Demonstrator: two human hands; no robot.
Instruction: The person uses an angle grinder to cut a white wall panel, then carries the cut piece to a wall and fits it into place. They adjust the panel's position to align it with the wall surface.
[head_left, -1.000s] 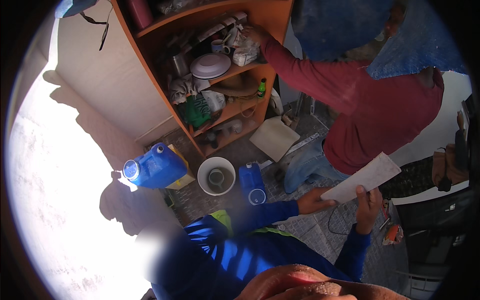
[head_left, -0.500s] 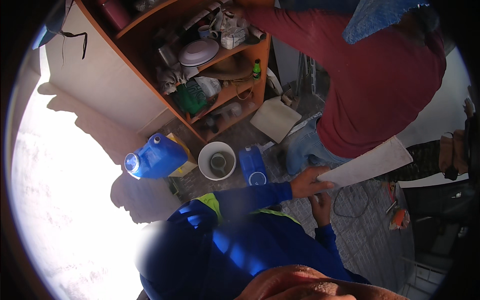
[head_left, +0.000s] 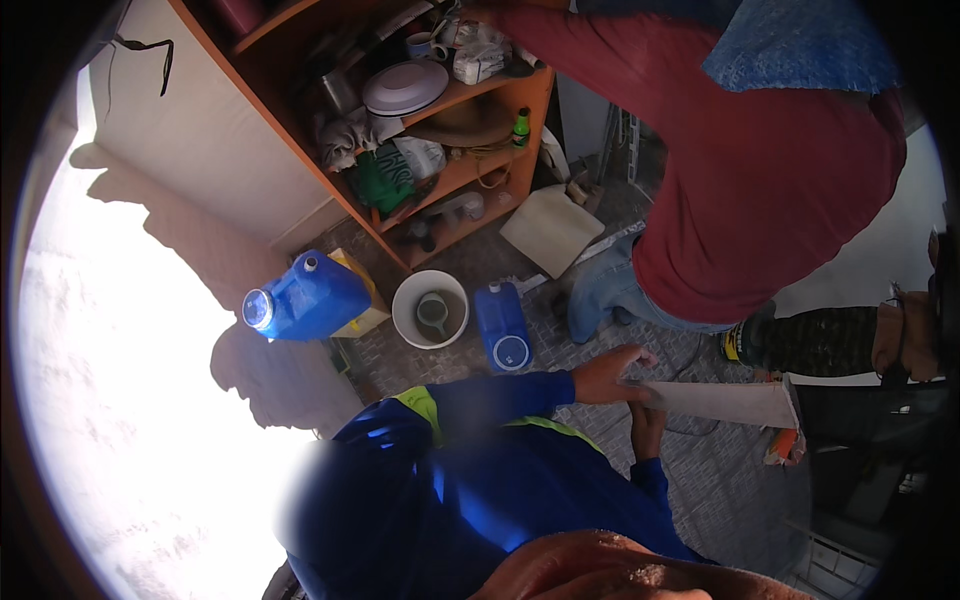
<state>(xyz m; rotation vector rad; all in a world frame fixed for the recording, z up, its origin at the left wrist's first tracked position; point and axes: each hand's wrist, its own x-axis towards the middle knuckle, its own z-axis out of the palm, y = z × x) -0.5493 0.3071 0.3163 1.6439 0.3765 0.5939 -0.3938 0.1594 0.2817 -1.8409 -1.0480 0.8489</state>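
Observation:
A long, flat, whitish strip of board (head_left: 720, 403) extends to the right from my hands, its far end slightly wider. My left hand (head_left: 605, 378) is at the near end of the strip, thumb against it and the forefinger lifted away. Below it, my right hand (head_left: 648, 430) is closed at the strip's underside, its fingertips partly hidden by the strip. Both of my sleeves are blue. Beyond the left hand, a blue jerrycan (head_left: 503, 325) and a white bucket (head_left: 400, 318) with a grey scoop (head_left: 432, 312) inside stand on the floor.
A person in a red shirt (head_left: 760, 200) bends toward a wooden shelf unit (head_left: 375, 235) loaded with household items. A second blue jerrycan (head_left: 325, 300) stands left of the bucket. Another person's camouflage trouser leg (head_left: 825, 343) is at the right, near an orange-and-white object (head_left: 785, 447).
The strip has swung down from its upward slant to nearly level and now shows narrower. My left hand has shifted slightly left. The person in red has leaned farther right.

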